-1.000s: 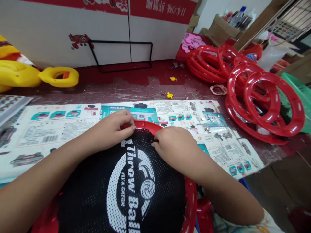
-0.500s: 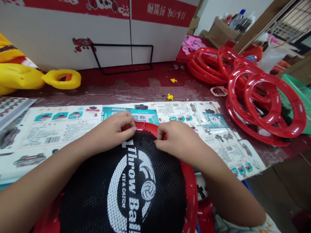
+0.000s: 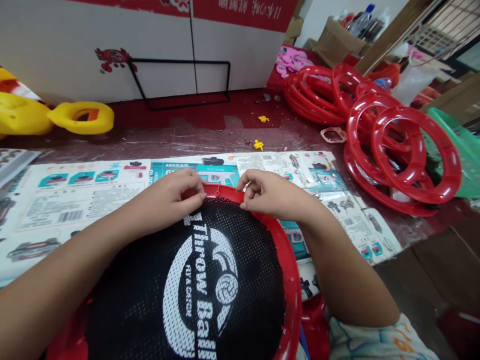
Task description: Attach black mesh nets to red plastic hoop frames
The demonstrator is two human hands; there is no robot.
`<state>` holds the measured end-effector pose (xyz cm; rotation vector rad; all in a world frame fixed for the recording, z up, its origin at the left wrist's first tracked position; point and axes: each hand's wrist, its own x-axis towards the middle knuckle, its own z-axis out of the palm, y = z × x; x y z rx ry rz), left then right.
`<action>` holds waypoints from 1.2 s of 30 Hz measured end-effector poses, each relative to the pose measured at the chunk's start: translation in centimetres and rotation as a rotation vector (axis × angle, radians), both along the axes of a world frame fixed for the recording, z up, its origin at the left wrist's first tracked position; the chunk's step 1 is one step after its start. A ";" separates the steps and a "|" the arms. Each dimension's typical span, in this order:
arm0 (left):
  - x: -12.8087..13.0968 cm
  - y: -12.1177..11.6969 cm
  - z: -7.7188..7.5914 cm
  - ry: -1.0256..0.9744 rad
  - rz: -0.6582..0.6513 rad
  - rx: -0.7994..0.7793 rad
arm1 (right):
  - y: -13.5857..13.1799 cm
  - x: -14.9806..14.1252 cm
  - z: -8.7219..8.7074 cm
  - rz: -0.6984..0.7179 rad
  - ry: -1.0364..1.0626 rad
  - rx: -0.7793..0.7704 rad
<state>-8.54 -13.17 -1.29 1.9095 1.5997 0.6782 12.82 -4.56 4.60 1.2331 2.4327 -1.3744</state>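
The left hand is pinching narrowly at the far edge of the black mesh; the right hand's thumb and forefinger are standing slightly apart there, and whether they are gripping it I cannot tell. The perforated mesh is lying across a smooth red plastic ring directly before the person, showing "Throw Ball" and "FLY & CATCH" in white. Beyond, printed sheets are covering the table, one reading "ABS". Glossy red rings are lying heaped beside a green plastic basket. Behind, a cardboard box is holding a blue-capped bottle.
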 end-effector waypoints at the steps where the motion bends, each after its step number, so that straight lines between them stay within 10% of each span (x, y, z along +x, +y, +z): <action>1: 0.0 0.0 0.0 -0.001 0.000 0.002 | 0.1 0.0 -0.1 0.007 0.008 -0.016; 28: 0.5 0.2 -0.4 0.016 0.031 0.032 | 1.2 0.1 -1.6 -0.004 0.066 -0.055; 36: -0.7 0.2 0.4 -0.012 0.032 0.018 | 1.0 0.3 -1.3 0.033 0.060 0.248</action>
